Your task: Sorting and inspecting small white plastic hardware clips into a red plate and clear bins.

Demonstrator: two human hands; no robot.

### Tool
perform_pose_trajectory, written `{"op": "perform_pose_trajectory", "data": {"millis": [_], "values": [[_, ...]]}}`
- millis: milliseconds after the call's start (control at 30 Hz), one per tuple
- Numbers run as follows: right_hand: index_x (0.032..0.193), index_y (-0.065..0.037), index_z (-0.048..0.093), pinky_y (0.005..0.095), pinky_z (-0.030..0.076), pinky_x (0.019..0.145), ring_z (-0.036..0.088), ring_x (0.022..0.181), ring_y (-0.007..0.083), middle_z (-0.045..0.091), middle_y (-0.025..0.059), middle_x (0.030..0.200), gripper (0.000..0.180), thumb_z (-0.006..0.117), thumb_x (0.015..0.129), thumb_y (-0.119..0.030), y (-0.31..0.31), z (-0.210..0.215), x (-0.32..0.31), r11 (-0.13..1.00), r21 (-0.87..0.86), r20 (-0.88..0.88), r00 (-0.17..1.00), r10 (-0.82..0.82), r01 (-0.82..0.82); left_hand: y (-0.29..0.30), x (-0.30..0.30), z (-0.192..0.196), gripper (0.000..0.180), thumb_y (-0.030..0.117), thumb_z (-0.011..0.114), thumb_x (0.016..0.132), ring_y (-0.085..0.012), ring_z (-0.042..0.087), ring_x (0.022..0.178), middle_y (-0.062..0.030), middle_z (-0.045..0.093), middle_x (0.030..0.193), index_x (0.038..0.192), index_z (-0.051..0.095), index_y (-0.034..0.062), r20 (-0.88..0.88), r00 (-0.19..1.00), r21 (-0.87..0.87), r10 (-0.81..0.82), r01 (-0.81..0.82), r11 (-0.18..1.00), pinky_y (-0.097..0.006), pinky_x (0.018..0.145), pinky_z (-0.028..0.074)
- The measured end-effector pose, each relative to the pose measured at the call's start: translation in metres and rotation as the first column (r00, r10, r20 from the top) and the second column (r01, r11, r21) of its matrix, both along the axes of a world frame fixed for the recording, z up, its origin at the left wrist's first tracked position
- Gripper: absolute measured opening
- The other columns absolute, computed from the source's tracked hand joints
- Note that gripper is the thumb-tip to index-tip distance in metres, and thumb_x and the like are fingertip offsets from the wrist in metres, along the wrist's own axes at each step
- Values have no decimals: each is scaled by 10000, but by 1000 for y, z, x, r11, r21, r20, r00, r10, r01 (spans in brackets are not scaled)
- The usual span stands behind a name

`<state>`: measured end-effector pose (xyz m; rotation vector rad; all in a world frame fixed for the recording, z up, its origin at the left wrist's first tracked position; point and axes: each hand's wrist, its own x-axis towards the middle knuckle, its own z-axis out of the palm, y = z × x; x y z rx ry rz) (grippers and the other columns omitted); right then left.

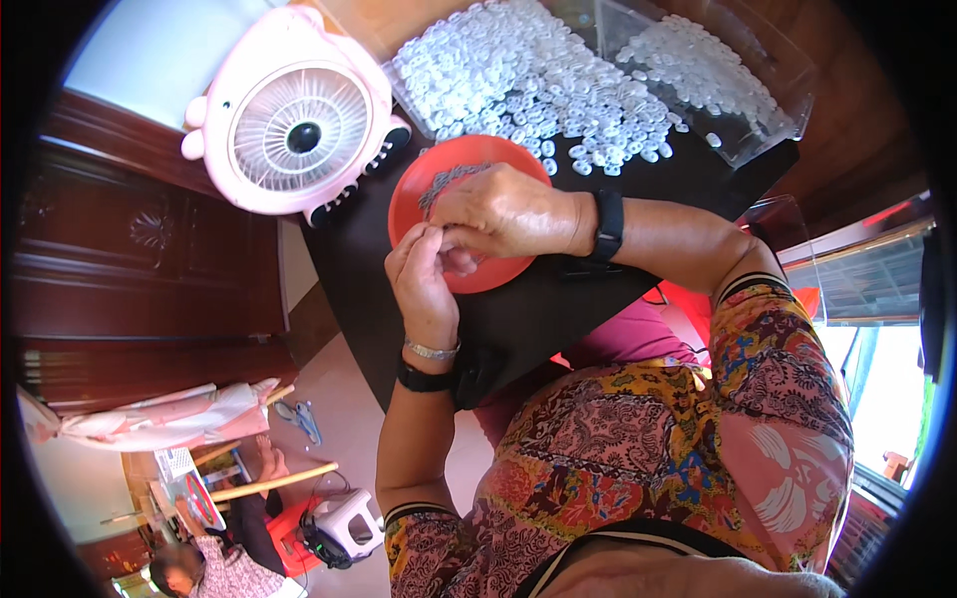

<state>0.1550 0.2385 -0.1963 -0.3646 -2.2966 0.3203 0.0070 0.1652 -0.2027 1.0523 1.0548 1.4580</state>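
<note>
My left hand (421,284) and my right hand (503,214) meet fingertip to fingertip over a red round dish (419,189) on a dark table (538,304). The fingers pinch something very small between them; I cannot tell what it is. A heap of small grey metal pieces (449,181) lies in the dish just behind my right hand. Beyond the dish, many small white plastic pieces (518,80) spread over the table. I wear a black band on each wrist and a silver bracelet on the left.
A pink desk fan (294,120) stands left of the dish. A clear plastic box (713,75) of white pieces sits at the back right. Below left, another person (214,568) sits on the floor near a white appliance (344,523), scissors (299,419) and wooden sticks.
</note>
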Motion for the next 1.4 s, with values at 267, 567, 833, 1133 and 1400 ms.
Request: {"op": "perform_pose_trajectory", "data": {"millis": [267, 567, 833, 1133, 1400], "values": [[837, -60, 631, 382, 499, 614, 625, 701, 296, 621, 101, 745, 158, 690, 739, -169, 9, 23, 12, 997, -23, -61, 995, -76, 75, 4, -1, -3, 261, 183, 460, 935, -117, 543, 554, -49, 577, 637, 840, 616, -3, -58, 998, 45, 21, -18, 999, -228, 530, 397], [1065, -20, 623, 397, 491, 822, 596, 957, 334, 614, 168, 1086, 327, 667, 758, -122, 76, 131, 155, 165, 262, -495, 279, -823, 951, 8, -7, -1, 256, 196, 456, 921, -126, 544, 567, -51, 571, 658, 866, 610, -1, -136, 991, 4, -1, 2, 1000, -230, 545, 401], [959, -83, 694, 350, 503, 769, 646, 865, 272, 682, 92, 959, 181, 648, 841, -211, 102, 53, 104, 812, 9, 22, 812, -584, 584, 9, -6, -6, 207, 188, 517, 903, -112, 564, 616, -35, 592, 686, 840, 625, 23, -321, 937, -144, -140, 98, 985, -223, 568, 414], [819, -94, 710, 415, 496, 704, 636, 793, 309, 673, 116, 807, 162, 589, 718, -133, 124, -4, 62, 879, -2, 567, 725, -392, 477, 10, -14, -4, 211, 189, 521, 902, -100, 542, 594, -24, 578, 661, 817, 623, 25, -264, 962, -165, -68, 25, 986, -215, 564, 409], [789, -93, 667, 412, 528, 698, 640, 789, 304, 656, 106, 812, 87, 598, 748, -126, 120, -16, 51, 804, 457, 555, 585, -592, 380, 9, -13, -2, 204, 180, 520, 901, -90, 545, 597, -16, 584, 662, 823, 629, 27, -273, 960, -113, -65, 35, 993, -211, 558, 403]]}}
